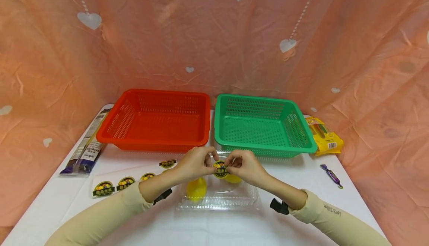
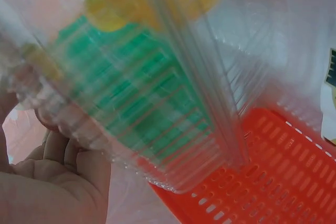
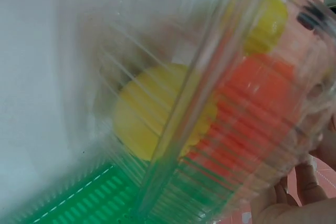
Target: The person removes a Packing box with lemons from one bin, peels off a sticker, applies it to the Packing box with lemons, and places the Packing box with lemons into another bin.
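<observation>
A round black-and-yellow fruit sticker point(image 1: 220, 169) is held above the lid of a clear plastic clamshell box point(image 1: 218, 202). My left hand point(image 1: 197, 163) pinches its left edge between thumb and fingertips, while my right hand point(image 1: 247, 167) pinches the right edge. Inside the box lie a yellow pear-shaped fruit point(image 1: 196, 189) and another yellow fruit point(image 1: 233, 179), partly hidden under the sticker and right hand. In both wrist views the box wall blocks the fingertips, leaving the left palm point(image 2: 58, 182) and the right palm point(image 3: 299, 205) visible beside it.
Behind the box stand a red basket point(image 1: 152, 143) and a green basket point(image 1: 264, 151). A sheet of several stickers point(image 1: 114, 177) and a purple packet point(image 1: 82, 160) lie left. To the right are a yellow packet point(image 1: 326, 141) and a purple-wrapped candy point(image 1: 331, 176).
</observation>
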`<action>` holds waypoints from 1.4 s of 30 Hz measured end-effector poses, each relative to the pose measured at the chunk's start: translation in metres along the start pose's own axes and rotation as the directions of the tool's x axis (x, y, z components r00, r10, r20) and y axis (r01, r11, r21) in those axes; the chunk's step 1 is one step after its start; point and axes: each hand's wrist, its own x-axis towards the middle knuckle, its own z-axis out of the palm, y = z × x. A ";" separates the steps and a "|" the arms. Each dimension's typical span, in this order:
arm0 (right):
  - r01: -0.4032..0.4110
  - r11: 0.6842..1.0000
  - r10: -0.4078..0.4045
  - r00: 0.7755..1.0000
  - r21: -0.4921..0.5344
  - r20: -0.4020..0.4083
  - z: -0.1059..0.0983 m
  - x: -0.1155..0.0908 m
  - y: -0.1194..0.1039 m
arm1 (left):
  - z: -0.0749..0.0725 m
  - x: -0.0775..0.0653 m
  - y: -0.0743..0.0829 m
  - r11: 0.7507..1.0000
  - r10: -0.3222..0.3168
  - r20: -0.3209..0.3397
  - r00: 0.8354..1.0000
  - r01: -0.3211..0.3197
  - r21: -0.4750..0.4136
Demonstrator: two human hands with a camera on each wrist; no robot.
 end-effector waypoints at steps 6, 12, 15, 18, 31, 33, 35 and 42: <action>-0.003 1.000 0.003 1.000 0.000 0.025 0.002 0.000 0.000 | -0.001 0.000 -0.001 1.000 0.006 0.005 1.000 -0.006 0.024; -0.008 1.000 0.008 1.000 0.002 0.028 0.004 0.000 0.001 | 0.000 -0.001 -0.002 0.999 0.006 0.004 1.000 -0.007 0.049; -0.006 1.000 0.006 1.000 -0.002 0.025 0.004 0.001 0.002 | 0.000 -0.001 -0.003 0.999 0.005 0.001 1.000 -0.005 0.050; 0.000 1.000 0.001 1.000 -0.009 0.020 0.005 0.001 0.003 | 0.000 -0.002 -0.003 0.999 0.004 0.001 1.000 -0.004 0.043; 0.007 0.999 -0.006 1.000 -0.033 0.004 0.008 0.000 0.002 | 0.000 -0.002 -0.005 0.999 0.002 -0.010 1.000 -0.002 0.043; 0.018 0.999 -0.017 1.000 -0.029 0.006 0.009 0.000 0.003 | 0.000 -0.002 -0.005 0.998 0.003 -0.010 1.000 -0.003 0.058; 0.029 0.999 -0.029 1.000 -0.027 0.005 0.009 -0.001 0.002 | 0.001 -0.003 -0.005 0.997 0.009 -0.014 1.000 -0.008 0.078; 0.019 0.999 -0.018 1.000 -0.036 0.006 0.010 0.000 0.001 | 0.003 -0.003 -0.008 0.991 0.026 -0.034 0.999 -0.022 0.133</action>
